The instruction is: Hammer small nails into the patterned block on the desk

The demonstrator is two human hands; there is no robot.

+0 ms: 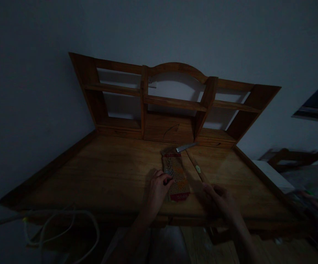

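Note:
My right hand (221, 200) is wrapped round the wooden handle of a hammer (198, 169), low on the grip. The hammer's metal head points away from me, above the far end of a flat patterned piece (178, 175) that looks like cardboard. This piece is brown and orange with red ends, and it lies on the desk. At its left edge, my left hand (160, 183) has its thumb and index finger pinched together. A tiny shiny, nail-like piece (174, 181) shows at those fingertips; dim light hides its exact shape. Several thin dark strips (170, 167) show on the patterned piece beside the hand.
A wooden desk (115, 168) with raised side edges spreads under both hands. Along its back stands a wooden shelf unit (172, 102) against the wall. A pale cable (93, 220) loops at the front left. Beyond the right edge are a chair back (296, 157) and a cluttered heap.

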